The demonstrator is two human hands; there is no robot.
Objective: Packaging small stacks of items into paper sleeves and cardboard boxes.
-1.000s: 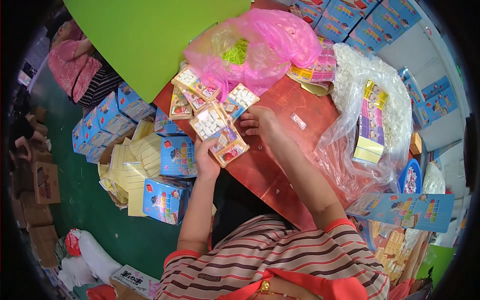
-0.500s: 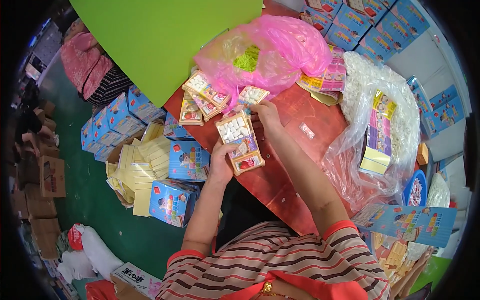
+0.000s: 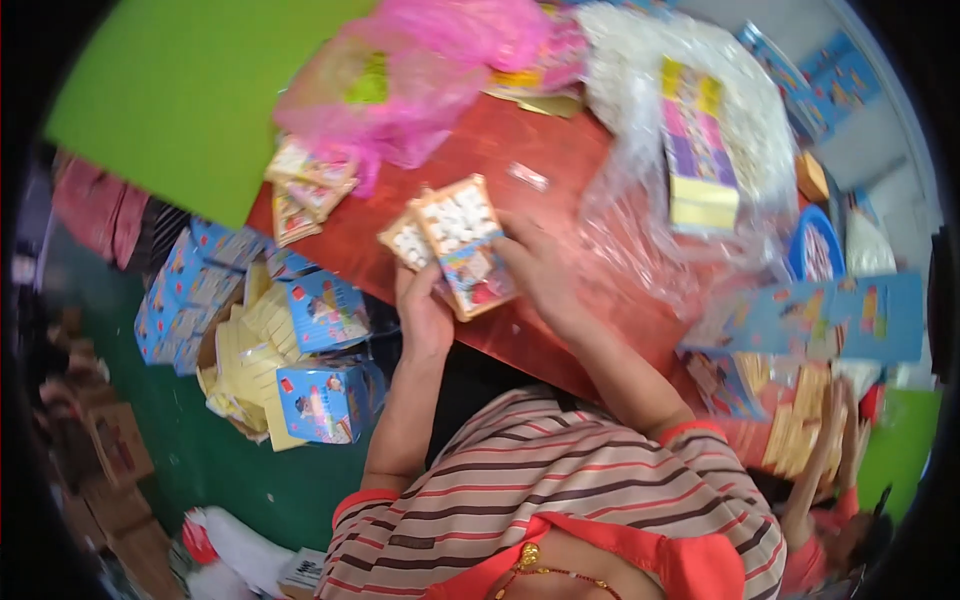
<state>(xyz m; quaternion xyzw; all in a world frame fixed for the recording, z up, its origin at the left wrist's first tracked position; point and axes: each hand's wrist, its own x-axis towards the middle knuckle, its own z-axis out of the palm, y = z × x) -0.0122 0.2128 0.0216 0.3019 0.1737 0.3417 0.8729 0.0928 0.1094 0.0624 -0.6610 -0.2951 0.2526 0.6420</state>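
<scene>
Both my hands hold a stack of flat blister cards (image 3: 462, 243) with orange edges and small white pieces, just above the near edge of a red table (image 3: 520, 150). My left hand (image 3: 423, 318) grips the stack from below and the left. My right hand (image 3: 537, 268) clasps its right side. More of the same cards (image 3: 305, 188) lie loose on the table to the left, beside a crumpled pink plastic bag (image 3: 420, 70).
A clear plastic bag (image 3: 700, 150) with purple and yellow packs lies at the right. Blue printed cartons (image 3: 325, 310) and yellow flat sheets (image 3: 245, 360) sit below the table on the left. A green board (image 3: 180, 90) leans at the upper left. Another person's hand (image 3: 835, 440) works at the lower right.
The cards that were spread out have been gathered into one stack between my two hands, closer to me. The view has shifted and blurred.
</scene>
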